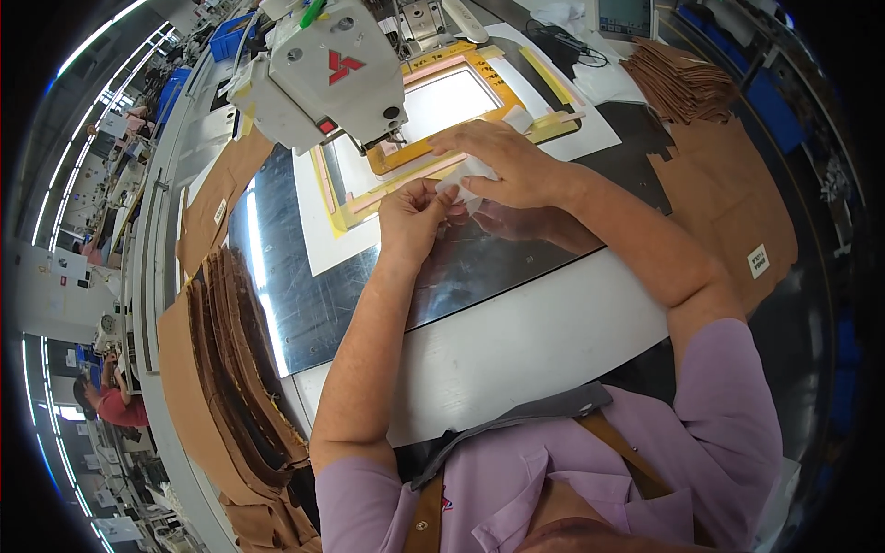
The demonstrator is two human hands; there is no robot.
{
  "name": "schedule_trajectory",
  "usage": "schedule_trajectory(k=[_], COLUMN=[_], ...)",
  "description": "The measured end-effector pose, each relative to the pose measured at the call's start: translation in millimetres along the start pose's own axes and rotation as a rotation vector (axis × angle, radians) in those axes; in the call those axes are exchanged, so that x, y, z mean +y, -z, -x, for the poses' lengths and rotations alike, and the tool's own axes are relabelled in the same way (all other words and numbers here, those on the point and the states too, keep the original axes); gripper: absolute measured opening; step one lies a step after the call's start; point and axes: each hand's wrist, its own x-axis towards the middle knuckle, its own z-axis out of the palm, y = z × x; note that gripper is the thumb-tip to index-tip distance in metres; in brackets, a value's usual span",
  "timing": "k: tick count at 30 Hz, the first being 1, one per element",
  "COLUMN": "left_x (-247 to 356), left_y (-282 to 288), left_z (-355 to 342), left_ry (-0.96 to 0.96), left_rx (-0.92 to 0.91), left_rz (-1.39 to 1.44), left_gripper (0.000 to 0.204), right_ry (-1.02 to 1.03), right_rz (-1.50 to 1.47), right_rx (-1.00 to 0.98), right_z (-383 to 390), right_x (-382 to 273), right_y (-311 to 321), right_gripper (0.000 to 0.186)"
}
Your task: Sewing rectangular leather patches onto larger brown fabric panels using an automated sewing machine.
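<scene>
Pinching a small white fabric piece together, the left hand gripped its near-left end while the right hand clasped its far-right end.

left hand, right hand, fingertips pinched together

Both hands meet near the picture's centre over the shiny metal counter. The left hand and the right hand pinch a small white label in a shared grip. At 12 o'clock stands a white sewing machine over a yellow frame. Stacked brown fabric pieces lie at 8 o'clock, more brown pieces at 2 o'clock.
</scene>
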Motion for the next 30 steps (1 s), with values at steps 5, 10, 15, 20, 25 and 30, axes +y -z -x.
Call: schedule_trajectory(k=[5,10,15,20,25,30], left_x=[6.4,-0.8,8.1,14.3,-4.5,-8.1], left_y=[19.5,52.4,37.1,25.9,14.0,20.6], left_z=[-6.4,-19.8,-17.0,4.8,11.8,4.9], left_ry=[-0.039,-0.054,-0.117,-0.573,-0.501,-0.487], left_rx=[0.014,0.267,0.385,0.087,-0.049,-0.076], left_rz=[-0.085,-0.542,-0.891,-1.244,-1.349,-1.372], left_gripper=[0.019,0.018,0.019,0.050,0.082,0.089], right_ry=[-0.230,-0.429,-0.517,-0.472,-0.257,0.023], right_rz=[-0.079,-0.147,0.070,0.209,0.394,0.440], right_rx=[-0.382,-0.243,-0.156,-0.121,0.011,-0.094], right_z=[-10.4,-8.7,3.3,6.8,10.0,10.1], right_x=[22.5,47.6,63.1,62.4,60.7,18.7], right_y=[2.7,16.8,15.5,11.6,11.7,18.1], right_gripper=[0.035,0.029,0.031,0.029,0.026,0.035])
